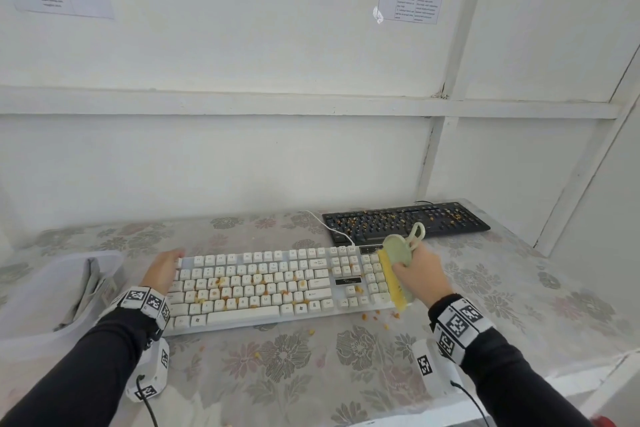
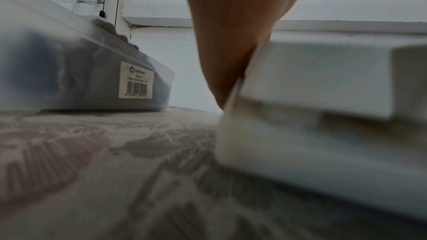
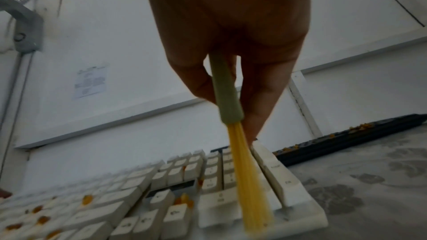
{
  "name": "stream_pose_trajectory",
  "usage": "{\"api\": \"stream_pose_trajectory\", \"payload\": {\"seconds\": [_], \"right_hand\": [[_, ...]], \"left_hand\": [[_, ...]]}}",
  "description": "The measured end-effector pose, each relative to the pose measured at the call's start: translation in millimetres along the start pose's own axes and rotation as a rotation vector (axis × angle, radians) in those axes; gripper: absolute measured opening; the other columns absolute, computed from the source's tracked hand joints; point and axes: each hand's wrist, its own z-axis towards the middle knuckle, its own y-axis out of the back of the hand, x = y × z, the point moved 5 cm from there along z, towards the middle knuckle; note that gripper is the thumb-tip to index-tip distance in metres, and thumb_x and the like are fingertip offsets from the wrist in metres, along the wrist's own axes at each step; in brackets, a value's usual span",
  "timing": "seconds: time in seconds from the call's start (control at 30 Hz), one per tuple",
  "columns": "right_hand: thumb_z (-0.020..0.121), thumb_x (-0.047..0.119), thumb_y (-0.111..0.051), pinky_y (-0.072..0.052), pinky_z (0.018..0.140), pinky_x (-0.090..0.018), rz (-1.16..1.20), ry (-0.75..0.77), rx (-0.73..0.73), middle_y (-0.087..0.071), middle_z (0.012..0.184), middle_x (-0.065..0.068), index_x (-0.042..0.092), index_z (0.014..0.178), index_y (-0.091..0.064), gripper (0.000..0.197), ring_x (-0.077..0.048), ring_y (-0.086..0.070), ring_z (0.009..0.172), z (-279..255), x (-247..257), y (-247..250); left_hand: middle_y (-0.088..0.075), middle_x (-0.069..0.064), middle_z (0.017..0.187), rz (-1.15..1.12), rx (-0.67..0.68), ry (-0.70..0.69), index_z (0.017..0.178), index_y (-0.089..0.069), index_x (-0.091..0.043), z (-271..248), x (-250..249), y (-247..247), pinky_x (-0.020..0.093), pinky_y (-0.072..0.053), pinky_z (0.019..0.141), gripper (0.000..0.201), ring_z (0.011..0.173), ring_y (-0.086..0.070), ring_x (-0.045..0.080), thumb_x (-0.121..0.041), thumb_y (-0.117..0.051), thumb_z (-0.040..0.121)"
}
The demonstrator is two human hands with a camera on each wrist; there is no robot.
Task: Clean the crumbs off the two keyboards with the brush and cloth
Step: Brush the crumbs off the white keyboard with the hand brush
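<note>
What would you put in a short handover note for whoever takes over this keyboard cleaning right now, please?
Right hand grips the brush, bristles on the number-pad end of the white keyboard.
Left hand rests open on that keyboard's left end, steadying it.
Cloth lies in the clear bin at the left, unused.
Done: some crumbs lie on the table in front of the white keyboard.
Left: many crumbs remain on the white keyboard's letter keys; the black keyboard behind is still covered; wiping with the cloth.
</note>
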Motion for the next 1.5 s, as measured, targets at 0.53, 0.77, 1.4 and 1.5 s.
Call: {"api": "stream_pose_trajectory", "payload": {"seconds": [0.53, 0.77, 1.4, 1.5], "right_hand": [[0.088, 0.008, -0.049, -0.032, 0.044, -0.015, 0.003, -0.024, -0.076, -0.045, 0.065, 0.002, 0.001, 0.122, -0.044, 0.035, -0.007, -0.044, 0.055, 5.9, -7.7, 9.3], [0.089, 0.011, -0.050, -0.040, 0.043, -0.018, 0.061, -0.019, -0.075, -0.050, 0.072, 0.000, 0.001, 0.116, -0.045, 0.029, -0.009, -0.051, 0.059, 2.7, 6.8, 16.3], [0.089, 0.009, -0.048, -0.032, 0.042, -0.015, 0.044, 0.065, -0.079, -0.051, 0.071, -0.002, 0.007, 0.103, -0.044, 0.014, -0.011, -0.047, 0.055, -1.7, 25.0, -20.5], [0.093, 0.012, -0.046, -0.040, 0.049, -0.021, 0.115, 0.103, -0.167, -0.060, 0.096, -0.017, -0.002, 0.111, -0.049, 0.023, -0.022, -0.053, 0.069, 1.0, 32.7, -21.2]], "left_hand": [[-0.034, 0.019, 0.147, 0.031, -0.038, -0.016, 0.132, -0.046, 0.002, -10.2, -5.9, -1.6, 0.040, -0.024, 0.110, 0.041, 0.135, -0.033, 0.032, -0.020, -0.035, 0.099], [-0.034, 0.021, 0.147, 0.057, -0.030, -0.016, 0.132, -0.045, 0.004, -16.1, -7.1, -2.5, 0.040, -0.024, 0.110, 0.040, 0.135, -0.033, 0.033, -0.018, -0.032, 0.100], [-0.054, 0.020, 0.111, -0.018, -0.020, 0.020, 0.112, -0.052, -0.001, -27.1, -14.0, -4.4, 0.037, -0.029, 0.103, 0.027, 0.123, -0.042, 0.031, -0.016, -0.034, 0.099], [-0.053, 0.021, 0.101, -0.042, 0.004, 0.019, 0.097, -0.054, -0.005, -28.5, -13.3, -4.3, 0.034, -0.030, 0.094, 0.022, 0.110, -0.043, 0.025, -0.018, -0.035, 0.099]]}}
